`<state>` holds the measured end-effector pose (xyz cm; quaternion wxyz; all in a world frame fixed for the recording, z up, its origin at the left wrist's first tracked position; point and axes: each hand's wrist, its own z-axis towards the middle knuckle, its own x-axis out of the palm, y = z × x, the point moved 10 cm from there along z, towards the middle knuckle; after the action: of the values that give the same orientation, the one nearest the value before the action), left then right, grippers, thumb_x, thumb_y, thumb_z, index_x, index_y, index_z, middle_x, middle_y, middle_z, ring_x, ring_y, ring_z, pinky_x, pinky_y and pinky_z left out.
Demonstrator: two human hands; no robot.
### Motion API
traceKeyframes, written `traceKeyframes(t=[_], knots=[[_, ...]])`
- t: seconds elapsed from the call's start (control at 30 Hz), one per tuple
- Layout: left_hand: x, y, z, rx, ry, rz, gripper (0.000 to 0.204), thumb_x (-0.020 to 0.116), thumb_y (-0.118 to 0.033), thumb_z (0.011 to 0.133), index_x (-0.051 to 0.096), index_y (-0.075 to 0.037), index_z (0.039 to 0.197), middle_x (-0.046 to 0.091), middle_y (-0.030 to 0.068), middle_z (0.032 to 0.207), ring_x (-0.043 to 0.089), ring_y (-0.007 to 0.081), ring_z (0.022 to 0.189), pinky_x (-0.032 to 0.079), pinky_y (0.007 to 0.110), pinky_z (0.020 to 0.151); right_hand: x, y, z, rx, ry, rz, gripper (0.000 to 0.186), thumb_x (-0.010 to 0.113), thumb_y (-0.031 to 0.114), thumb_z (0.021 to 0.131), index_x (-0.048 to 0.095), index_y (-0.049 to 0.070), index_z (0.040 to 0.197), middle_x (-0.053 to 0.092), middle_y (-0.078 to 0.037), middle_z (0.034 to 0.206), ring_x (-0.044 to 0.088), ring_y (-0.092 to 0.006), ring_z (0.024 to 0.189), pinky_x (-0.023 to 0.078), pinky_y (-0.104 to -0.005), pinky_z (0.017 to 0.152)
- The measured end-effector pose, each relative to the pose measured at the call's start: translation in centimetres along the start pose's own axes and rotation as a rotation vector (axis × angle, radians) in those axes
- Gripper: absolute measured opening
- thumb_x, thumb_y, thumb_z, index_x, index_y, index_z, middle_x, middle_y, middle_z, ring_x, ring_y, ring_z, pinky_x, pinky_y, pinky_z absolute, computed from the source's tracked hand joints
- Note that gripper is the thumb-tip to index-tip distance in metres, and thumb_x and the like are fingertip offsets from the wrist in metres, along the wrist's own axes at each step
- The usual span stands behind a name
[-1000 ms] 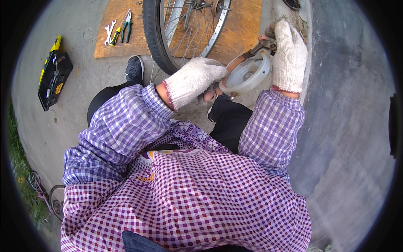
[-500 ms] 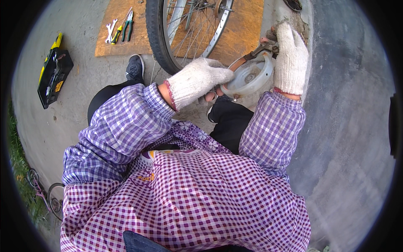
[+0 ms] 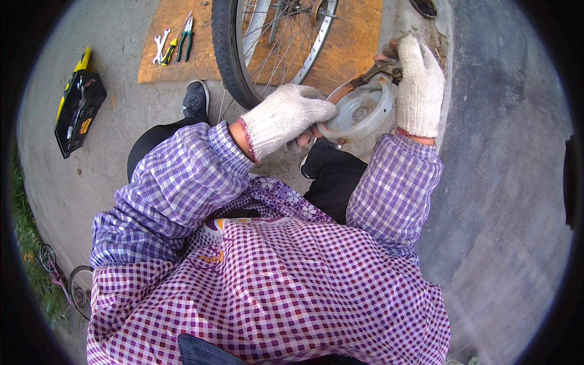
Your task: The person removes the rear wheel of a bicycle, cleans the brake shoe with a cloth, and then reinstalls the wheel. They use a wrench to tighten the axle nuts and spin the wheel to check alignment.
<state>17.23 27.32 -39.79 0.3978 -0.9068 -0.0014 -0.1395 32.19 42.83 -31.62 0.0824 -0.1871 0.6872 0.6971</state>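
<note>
Both my hands wear white knitted gloves with the fingertips bare. Between them is a bicycle band brake (image 3: 360, 114), a shallow round grey-white housing with a rust-brown band along its upper left edge and a dark metal arm at its upper right. My left hand (image 3: 281, 120) is closed on the left edge of the housing, thumb on top and fingertips underneath. My right hand (image 3: 421, 88) is closed around the arm end; its palm hides part of the grip. Just beyond stands a spoked bicycle wheel (image 3: 229, 61) with a black tyre.
Under the wheel lies a worn wooden board (image 3: 359, 52), with wrenches (image 3: 159, 45), a yellow-black screwdriver (image 3: 170, 51) and pliers (image 3: 187, 39) at its left. A black-yellow toolbox (image 3: 79, 109) sits open farther left. Another bicycle (image 3: 64, 283) is at lower left.
The brake has tilted slightly in my hands, and my left hand has shifted a touch to the left. Both grips stay the same.
</note>
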Motion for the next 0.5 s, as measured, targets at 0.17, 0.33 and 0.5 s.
traceKeyframes(t=[0.17, 0.33, 0.5], knots=[[-0.6, -1.5, 0.1, 0.014, -0.043, 0.009, 0.045, 0.066, -0.028, 0.103, 0.065, 0.009, 0.128, 0.072, 0.0048, 0.087, 0.055, 0.0042, 0.052, 0.045, 0.019, 0.05, 0.1, 1.0, 1.1, -0.002, 0.008, 0.071, 0.04, 0.067, 0.035, 0.102, 0.072, -0.002, 0.116, 0.073, -0.011, 0.103, 0.075, -0.0212, 0.091, 0.058, -0.0328, 0.078], [0.2, -3.3, -1.3, -0.016, -0.023, -0.027, 0.042, 0.064, -0.026, 0.104, 0.065, 0.008, 0.128, 0.071, 0.0053, 0.088, 0.056, 0.0044, 0.053, 0.045, 0.02, 0.05, -0.4, 3.4, 1.2, 0.095, 0.028, 0.102, 0.04, 0.066, 0.034, 0.103, 0.071, -0.003, 0.118, 0.072, -0.011, 0.104, 0.075, -0.0205, 0.092, 0.057, -0.0316, 0.077], [-0.4, -5.2, -3.0, -0.039, -0.1, -0.013, 0.039, 0.063, -0.027, 0.104, 0.065, 0.006, 0.125, 0.071, 0.0035, 0.087, 0.057, 0.0041, 0.053, 0.044, 0.019, 0.049, -0.1, 6.2, 2.0, 0.081, 0.066, 0.094, 0.038, 0.062, 0.03, 0.105, 0.069, -0.005, 0.119, 0.072, -0.013, 0.106, 0.074, -0.0207, 0.092, 0.057, -0.0315, 0.08]])
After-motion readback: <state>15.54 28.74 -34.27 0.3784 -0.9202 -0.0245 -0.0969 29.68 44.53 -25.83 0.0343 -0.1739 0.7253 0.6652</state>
